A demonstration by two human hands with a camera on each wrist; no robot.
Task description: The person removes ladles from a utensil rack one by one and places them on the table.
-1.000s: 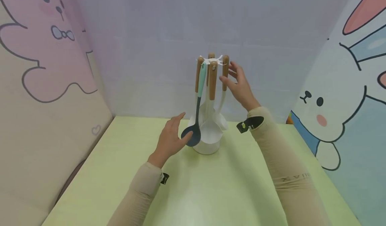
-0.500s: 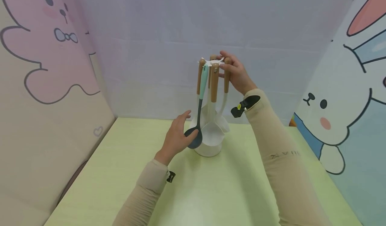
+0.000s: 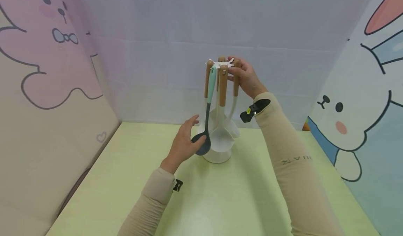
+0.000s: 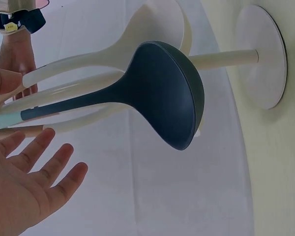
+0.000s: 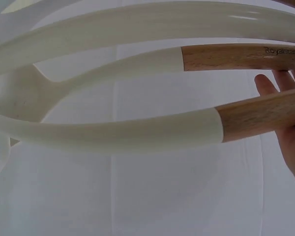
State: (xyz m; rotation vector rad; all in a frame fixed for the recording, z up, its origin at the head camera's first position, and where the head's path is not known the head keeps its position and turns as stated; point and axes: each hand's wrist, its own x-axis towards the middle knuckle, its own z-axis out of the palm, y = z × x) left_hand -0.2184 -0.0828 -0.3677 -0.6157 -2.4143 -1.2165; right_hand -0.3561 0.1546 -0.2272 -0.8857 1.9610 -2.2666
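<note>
A white utensil rack (image 3: 217, 156) with a round base stands on the table, utensils hanging from its top. On its near left side hangs a ladle (image 3: 212, 85) with a mint handle and dark blue bowl (image 4: 160, 93). My left hand (image 3: 182, 145) is beside the bowl, fingers extended and thumb in front of it in the head view; no grip on it shows. My right hand (image 3: 247, 78) holds the rack's top, thumb in front and fingers partly hidden behind a wooden-handled utensil (image 5: 260, 115). Whether the palm touches that handle, I cannot tell.
Several white utensils with wooden handles hang round the rack, among them a white ladle (image 3: 222, 139) at the front. The pale green table (image 3: 201, 201) ends against a white back cloth (image 3: 157, 54). Cartoon-printed panels (image 3: 340, 124) stand at both sides.
My right hand has moved left from beside the right-hand handle onto the rack's top. My left hand has shifted slightly right, its thumb further across the blue ladle's bowl. The rack stays in place.
</note>
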